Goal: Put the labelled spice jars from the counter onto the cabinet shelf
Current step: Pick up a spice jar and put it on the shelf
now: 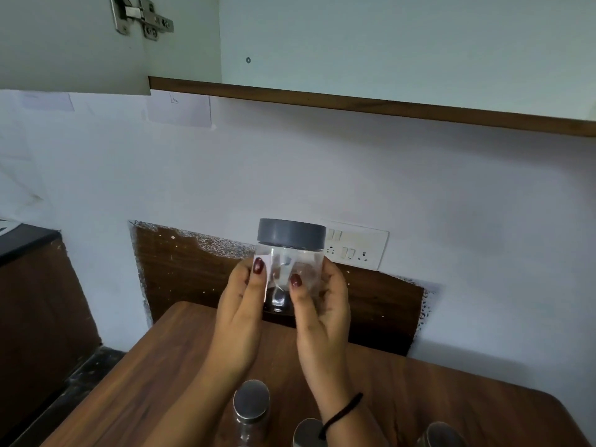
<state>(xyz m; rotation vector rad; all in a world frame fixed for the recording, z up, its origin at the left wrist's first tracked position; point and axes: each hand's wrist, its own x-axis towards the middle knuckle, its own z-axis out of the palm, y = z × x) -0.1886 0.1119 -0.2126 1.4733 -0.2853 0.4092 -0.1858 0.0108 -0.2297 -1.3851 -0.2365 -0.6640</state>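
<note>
A clear plastic spice jar [290, 253] with a grey screw lid [291, 233] is held upright above the wooden counter [154, 375], in front of the wall. My left hand [242, 311] grips its left side and my right hand [322, 311] its right side, both thumbs pressed on the front. A pale label shows between the thumbs; dark contents sit at the jar's bottom. Three more jars with metal lids [251, 400] [308, 432] [442, 433] stand at the counter's near edge, below my wrists. The cabinet [387, 53] hangs overhead; its shelf interior is hidden.
An open cabinet door with a metal hinge [142, 17] hangs at the upper left. The cabinet's brown bottom edge [354, 103] runs across the wall. A white switch and socket plate [354, 245] sits just behind the jar. A dark counter [25, 240] lies at the left.
</note>
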